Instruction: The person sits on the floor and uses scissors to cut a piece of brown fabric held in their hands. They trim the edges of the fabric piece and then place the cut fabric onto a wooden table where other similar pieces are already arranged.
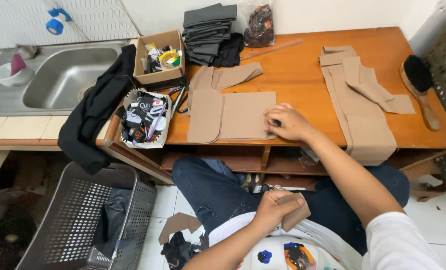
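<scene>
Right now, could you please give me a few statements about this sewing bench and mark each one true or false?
1. The right hand presses on the tan fabric piece on the table. True.
2. The left hand is empty. False: it holds a small tan piece near the lap.
3. The brush lies in the sink. False: it lies at the table's right end.
4. A black garment hangs over the counter edge. True.
</scene>
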